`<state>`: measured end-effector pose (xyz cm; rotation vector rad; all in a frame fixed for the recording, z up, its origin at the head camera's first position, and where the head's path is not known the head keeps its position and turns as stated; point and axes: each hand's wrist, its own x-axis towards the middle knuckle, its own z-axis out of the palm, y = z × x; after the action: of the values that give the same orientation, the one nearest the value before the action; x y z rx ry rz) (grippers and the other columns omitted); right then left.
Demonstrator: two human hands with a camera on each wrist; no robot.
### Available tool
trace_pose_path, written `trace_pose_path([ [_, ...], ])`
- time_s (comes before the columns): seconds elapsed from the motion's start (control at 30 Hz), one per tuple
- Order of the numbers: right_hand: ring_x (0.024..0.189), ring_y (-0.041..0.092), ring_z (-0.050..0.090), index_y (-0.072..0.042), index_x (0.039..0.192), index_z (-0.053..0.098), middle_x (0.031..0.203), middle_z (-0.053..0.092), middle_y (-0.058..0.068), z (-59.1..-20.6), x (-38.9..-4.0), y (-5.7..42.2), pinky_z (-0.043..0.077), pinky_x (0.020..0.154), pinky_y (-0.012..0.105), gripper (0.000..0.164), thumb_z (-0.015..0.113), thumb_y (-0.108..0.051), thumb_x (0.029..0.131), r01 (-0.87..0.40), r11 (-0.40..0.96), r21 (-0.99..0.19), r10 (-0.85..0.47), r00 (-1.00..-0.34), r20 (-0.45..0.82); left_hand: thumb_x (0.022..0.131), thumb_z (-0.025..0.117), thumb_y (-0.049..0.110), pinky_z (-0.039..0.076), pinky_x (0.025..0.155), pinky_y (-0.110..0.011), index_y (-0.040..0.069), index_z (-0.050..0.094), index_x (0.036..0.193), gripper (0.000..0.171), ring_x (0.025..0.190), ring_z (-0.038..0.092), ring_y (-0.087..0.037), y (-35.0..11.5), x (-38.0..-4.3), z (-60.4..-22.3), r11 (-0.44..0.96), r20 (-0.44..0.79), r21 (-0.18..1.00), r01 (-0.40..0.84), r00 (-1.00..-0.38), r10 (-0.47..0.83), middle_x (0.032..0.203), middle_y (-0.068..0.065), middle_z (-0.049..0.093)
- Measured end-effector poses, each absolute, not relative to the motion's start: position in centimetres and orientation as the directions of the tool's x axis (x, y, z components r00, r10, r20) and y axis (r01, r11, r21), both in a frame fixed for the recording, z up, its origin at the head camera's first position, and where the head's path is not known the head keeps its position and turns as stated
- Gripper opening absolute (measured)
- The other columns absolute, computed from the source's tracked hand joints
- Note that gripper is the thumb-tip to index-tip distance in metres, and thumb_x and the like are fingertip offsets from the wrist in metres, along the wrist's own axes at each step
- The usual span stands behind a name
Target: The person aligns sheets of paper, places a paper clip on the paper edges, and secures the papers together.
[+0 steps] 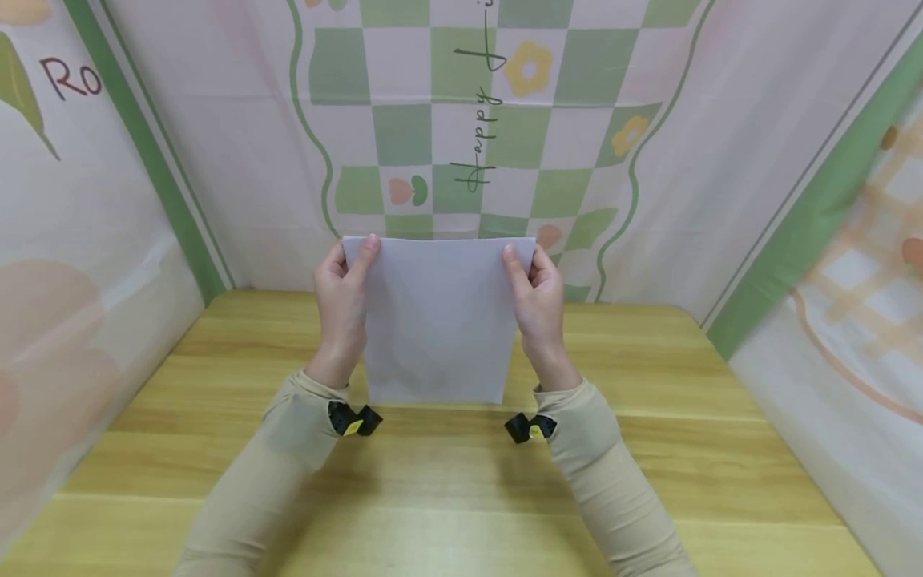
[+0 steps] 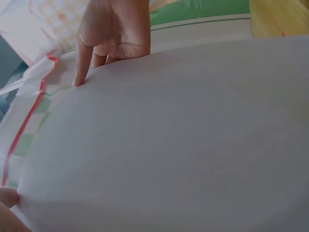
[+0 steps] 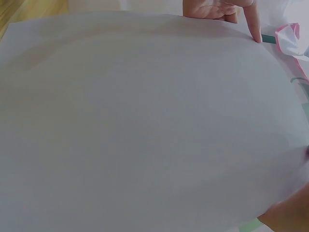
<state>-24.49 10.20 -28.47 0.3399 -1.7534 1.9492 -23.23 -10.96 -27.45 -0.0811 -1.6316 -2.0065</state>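
A blank white sheet of paper [image 1: 440,320] is held up over the table, its top edge far from the body. My left hand [image 1: 342,300] pinches the upper left corner, thumb in front and fingers behind. At the upper right corner my right hand [image 1: 539,304] pinches it the same way. The paper [image 2: 169,140] fills most of the left wrist view, with the right hand [image 2: 118,29] at its far edge. In the right wrist view the paper [image 3: 145,116] covers nearly everything, and the left hand [image 3: 217,8] shows at the top.
Below lies a wooden table [image 1: 447,497]. Behind it hangs a curtain [image 1: 238,160] with a green checked pattern and lettering. Printed cloth walls [image 1: 94,320] stand on both sides. Each sleeved wrist carries a small black camera [image 1: 353,418].
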Motion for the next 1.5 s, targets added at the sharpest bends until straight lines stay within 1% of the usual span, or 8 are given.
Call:
trace_pose_path([
  [0.4,0.071,0.011,0.046,-0.011,0.096,0.059,0.074,0.049,-0.004,-28.0,-24.1,10.2,0.037,0.064,0.021,0.018,0.060,-0.028,0.093,-0.507,-0.020,-0.862,0.192,-0.848,0.494,0.089,0.067,0.031,0.039,0.066,-0.024,0.014,0.059,0.082,0.020,0.072,0.051,-0.011,-10.9,-23.0,-26.8,-0.115,0.392,0.878,0.465,-0.835,-0.385,0.073,0.003,0.053],
  [0.53,0.076,0.011,0.051,-0.009,0.101,0.059,0.080,0.054,-0.003,-28.3,-24.0,10.3,0.041,0.067,0.022,0.021,0.060,-0.029,0.093,-0.479,-0.020,-0.877,0.165,-0.867,0.470,0.089,0.067,0.031,0.041,0.070,-0.024,0.013,0.061,0.086,0.019,0.075,0.053,-0.011,-11.0,-23.0,-27.2,-0.121,0.377,0.885,0.450,-0.844,-0.381,0.076,0.004,0.056],
  [0.7,0.084,0.012,0.058,-0.005,0.111,0.058,0.091,0.061,-0.002,-28.8,-24.1,10.6,0.047,0.072,0.023,0.029,0.060,-0.028,0.093,-0.452,-0.007,-0.892,0.140,-0.883,0.447,0.088,0.067,0.031,0.044,0.073,-0.026,0.012,0.062,0.090,0.020,0.077,0.056,-0.011,-11.2,-23.1,-27.9,-0.143,0.354,0.894,0.425,-0.865,-0.356,0.080,0.003,0.060],
  [0.87,0.088,0.013,0.059,-0.003,0.119,0.057,0.097,0.062,-0.001,-29.3,-24.2,10.8,0.049,0.076,0.023,0.033,0.063,-0.021,0.092,-0.431,-0.014,-0.902,0.110,-0.897,0.427,0.089,0.066,0.021,0.045,0.078,-0.025,0.007,0.062,0.101,0.019,0.084,0.058,-0.011,-11.3,-23.0,-28.4,-0.148,0.342,0.901,0.407,-0.878,-0.334,0.088,0.004,0.062],
  [1.03,0.089,0.012,0.060,0.000,0.121,0.056,0.098,0.062,-0.001,-29.7,-24.1,11.0,0.049,0.077,0.022,0.036,0.067,-0.012,0.088,-0.405,-0.009,-0.914,0.102,-0.910,0.402,0.088,0.065,0.013,0.044,0.082,-0.025,-0.002,0.061,0.109,0.026,0.088,0.059,-0.011,-11.3,-22.9,-28.8,-0.146,0.323,0.912,0.384,-0.889,-0.323,0.093,0.002,0.064],
  [1.17,0.090,0.012,0.061,0.000,0.122,0.056,0.101,0.063,0.003,-30.2,-24.1,11.3,0.050,0.077,0.021,0.039,0.069,-0.009,0.086,-0.381,0.012,-0.924,0.091,-0.920,0.381,0.087,0.064,0.011,0.045,0.081,-0.025,-0.004,0.061,0.111,0.028,0.088,0.060,-0.011,-11.5,-22.9,-29.4,-0.142,0.307,0.920,0.365,-0.897,-0.317,0.095,-0.001,0.064],
  [1.33,0.097,0.013,0.060,-0.001,0.125,0.054,0.113,0.062,0.013,-31.1,-24.1,11.6,0.049,0.082,0.021,0.042,0.069,-0.007,0.086,-0.360,0.043,-0.932,0.054,-0.931,0.362,0.087,0.064,0.008,0.045,0.081,-0.024,-0.004,0.061,0.115,0.031,0.089,0.060,-0.011,-11.6,-22.9,-30.3,-0.120,0.298,0.930,0.349,-0.902,-0.312,0.100,-0.006,0.065],
  [1.5,0.100,0.014,0.060,0.001,0.124,0.054,0.118,0.060,0.016,-31.7,-24.2,11.7,0.049,0.084,0.022,0.040,0.067,-0.006,0.087,-0.349,0.043,-0.936,0.036,-0.936,0.350,0.087,0.065,0.008,0.046,0.080,-0.024,-0.003,0.063,0.113,0.029,0.087,0.060,-0.011,-11.5,-23.0,-30.7,-0.100,0.307,0.930,0.353,-0.899,-0.313,0.097,-0.004,0.065],
])
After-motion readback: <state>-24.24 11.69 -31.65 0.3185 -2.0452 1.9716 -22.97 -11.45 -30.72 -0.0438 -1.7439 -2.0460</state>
